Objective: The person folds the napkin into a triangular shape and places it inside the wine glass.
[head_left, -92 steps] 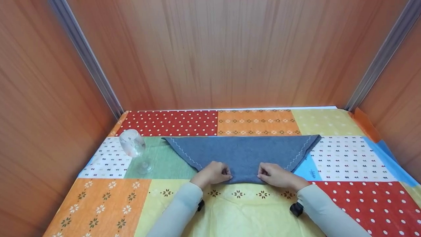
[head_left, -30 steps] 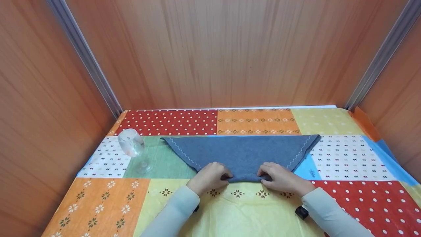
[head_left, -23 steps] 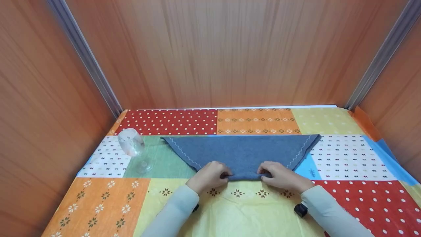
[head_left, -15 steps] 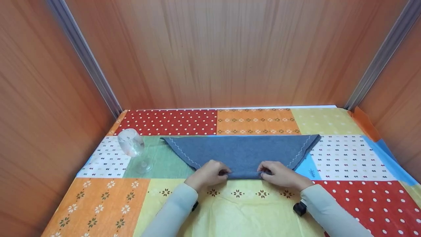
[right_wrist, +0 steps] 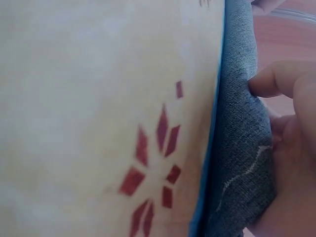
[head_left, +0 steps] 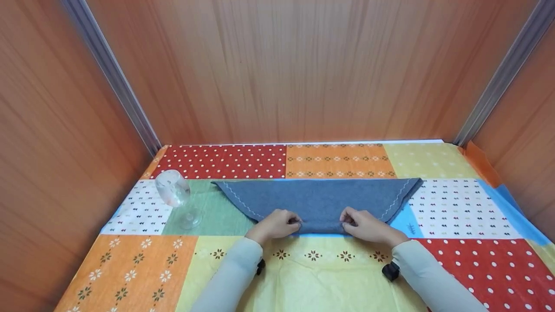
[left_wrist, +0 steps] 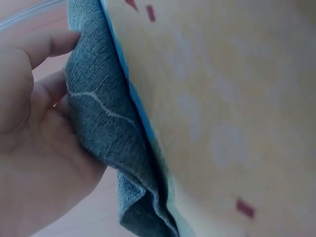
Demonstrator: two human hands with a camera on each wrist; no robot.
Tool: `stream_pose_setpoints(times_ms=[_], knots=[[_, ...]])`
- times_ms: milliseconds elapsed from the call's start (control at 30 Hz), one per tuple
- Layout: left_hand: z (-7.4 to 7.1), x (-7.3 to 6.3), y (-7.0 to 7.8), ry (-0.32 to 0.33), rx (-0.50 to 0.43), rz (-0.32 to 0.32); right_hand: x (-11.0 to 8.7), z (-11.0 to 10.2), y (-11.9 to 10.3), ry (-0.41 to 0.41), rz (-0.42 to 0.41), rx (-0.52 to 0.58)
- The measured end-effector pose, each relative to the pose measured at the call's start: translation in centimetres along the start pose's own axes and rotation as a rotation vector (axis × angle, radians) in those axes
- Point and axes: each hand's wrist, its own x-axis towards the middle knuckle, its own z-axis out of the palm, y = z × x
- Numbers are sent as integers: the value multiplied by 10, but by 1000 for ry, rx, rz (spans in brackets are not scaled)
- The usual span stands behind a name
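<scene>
A grey-blue cloth (head_left: 321, 197) with pale zigzag stitching along its slanted sides lies on the table, wide at the far edge and narrow at the near one. Its near edge is turned into a thick roll (head_left: 321, 227). My left hand (head_left: 276, 224) pinches the left part of this roll, and my right hand (head_left: 366, 224) pinches the right part. In the left wrist view the thumb (left_wrist: 52, 44) presses the roll (left_wrist: 101, 94), with fingers partly hidden behind it. The right wrist view likewise has a thumb (right_wrist: 276, 79) against the roll (right_wrist: 242, 123).
A clear stemmed glass (head_left: 173, 188) stands on the left, beyond the cloth's left corner. Beneath everything is a patchwork tablecloth (head_left: 130, 268). Wood-grain panels (head_left: 303, 73) enclose the table at the back and both sides.
Three seconds ago the near edge lay nearer the body. Both hands have rolled it away from the body, so the cloth is now shorter front to back. The glass stays put.
</scene>
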Motion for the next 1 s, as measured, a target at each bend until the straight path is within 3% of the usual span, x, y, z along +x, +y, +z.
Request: stream_pose_setpoints(times_ms=[433, 633, 1000], knots=[[1, 9, 5, 55, 33, -163, 5, 0, 0, 25, 39, -39], [-1, 9, 7, 58, 47, -162, 4, -3, 2, 46, 4, -89], [1, 5, 9, 31, 58, -134, 1, -4, 1, -32, -33, -95]])
